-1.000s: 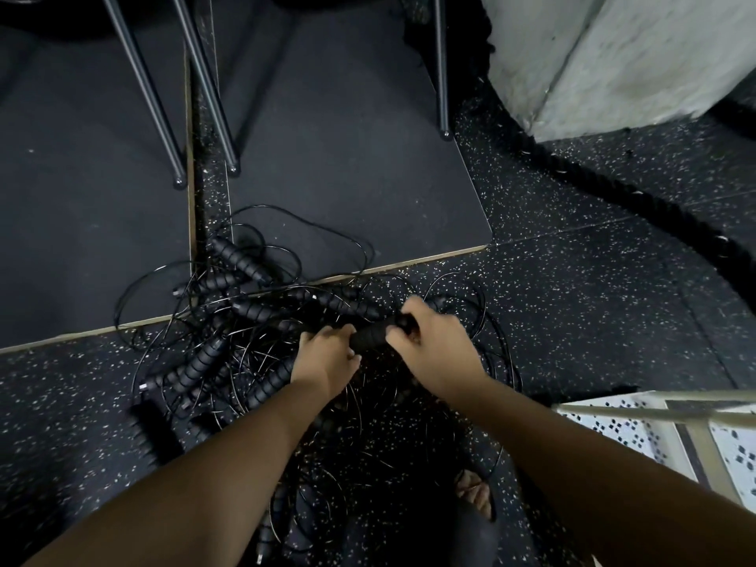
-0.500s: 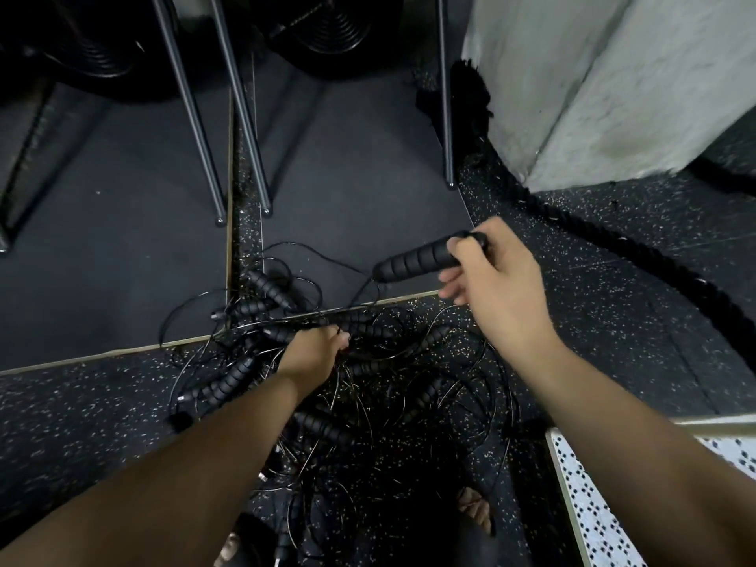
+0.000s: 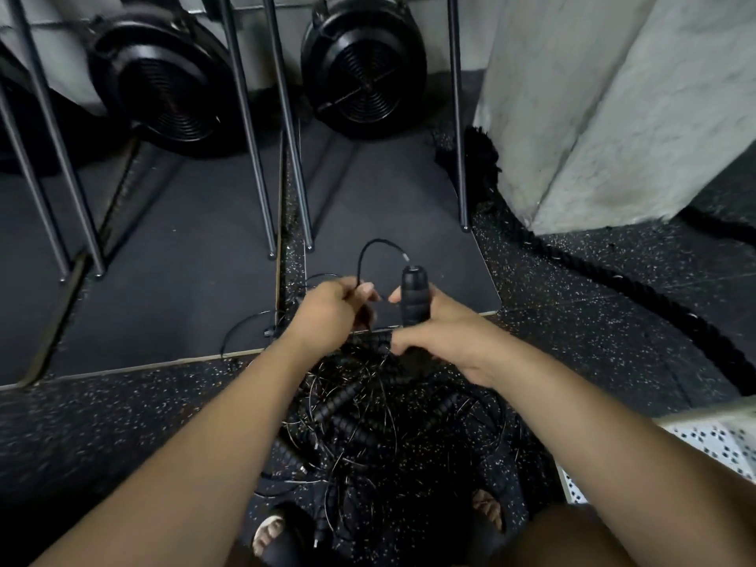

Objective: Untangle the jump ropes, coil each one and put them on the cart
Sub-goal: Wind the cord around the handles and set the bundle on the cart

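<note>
Above the tangled jump ropes [image 3: 368, 419] on the floor [image 3: 593, 321], the right hand [image 3: 433, 325] clamped an upright handle [image 3: 414, 296] while the left hand [image 3: 331, 313] pinched its cord [image 3: 362, 255].

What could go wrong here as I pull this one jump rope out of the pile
1. The cord pinched in your left hand probably runs back into the tangle; pulling hard could tighten knots rather than free it.
2. Loose loops lie around your feet, so stepping back may snag or trip you.
3. The handle in your right hand is upright and only partly wrapped; a sudden tug might yank it loose.
</note>
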Demonstrator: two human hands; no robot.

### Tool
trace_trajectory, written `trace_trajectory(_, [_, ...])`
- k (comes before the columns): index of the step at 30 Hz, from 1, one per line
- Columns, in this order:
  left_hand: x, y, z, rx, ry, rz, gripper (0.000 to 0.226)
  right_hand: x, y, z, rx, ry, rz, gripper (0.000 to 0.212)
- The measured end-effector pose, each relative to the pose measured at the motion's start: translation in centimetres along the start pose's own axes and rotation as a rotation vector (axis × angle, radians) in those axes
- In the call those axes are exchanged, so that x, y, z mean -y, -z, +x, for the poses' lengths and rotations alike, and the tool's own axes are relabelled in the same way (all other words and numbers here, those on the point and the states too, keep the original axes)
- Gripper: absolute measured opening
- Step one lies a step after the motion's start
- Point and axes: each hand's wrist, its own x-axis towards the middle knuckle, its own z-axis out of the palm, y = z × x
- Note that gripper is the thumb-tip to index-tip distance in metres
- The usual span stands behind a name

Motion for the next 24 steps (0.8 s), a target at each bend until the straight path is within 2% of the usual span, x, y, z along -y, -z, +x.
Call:
trace_trajectory(2, [-1.2,0.3,-1.7,-0.01,-0.024,0.045,0.03,1.0,-2.0,-0.6,-0.012,0.022,0.164,0.043])
trace_trajectory(5, [-2.8,1.2,-3.7,-0.092,-0.015,0.077,0.028,2.1,-3.5,-0.5,-0.161,0.066,0.037,0.015])
trace_trajectory(7, [-3.5,1.8,-4.7,-0.157,-0.025,-0.013,0.027,2.6,-4.5,-0.4,-0.289,0.082,-0.032,0.006])
trace_trajectory(11, [-3.1,3.4,-5.6,-0.281,-0.056,-0.159,0.028,2.6,-7.0,0.1,-0.317,0.049,-0.162,0.008])
trace_trajectory(15, [-5.3,4.2,-5.8,-0.304,-0.115,-0.344,0.025,4.3,-5.4,0.6,-0.413,0.158,-0.274,0.022])
trace_trajectory(17, [-5.3,4.9,-5.4,-0.212,-0.092,-0.49,0.021,5.2,-5.3,0.6,-0.376,0.19,-0.233,0.013])
trace_trajectory(19, [-5.1,5.0,-5.0,-0.008,-0.062,-0.675,0.042,5.6,-4.9,0.2,-0.349,0.198,-0.071,0.01])
trace_trajectory(20, [-4.9,4.8,-4.7,0.051,-0.054,-0.671,0.049,5.8,-4.5,0.2,-0.354,0.204,0.012,0.011])
trace_trajectory(21, [-4.6,4.5,-4.5,0.084,-0.062,-0.582,0.049,6.1,-4.0,0.0,-0.366,0.219,0.08,0.012])
trace_trajectory(24, [-3.9,2.8,-4.4,0.186,-0.132,-0.228,0.029,7.0,-2.5,-0.6,-0.394,0.27,0.244,0.018])
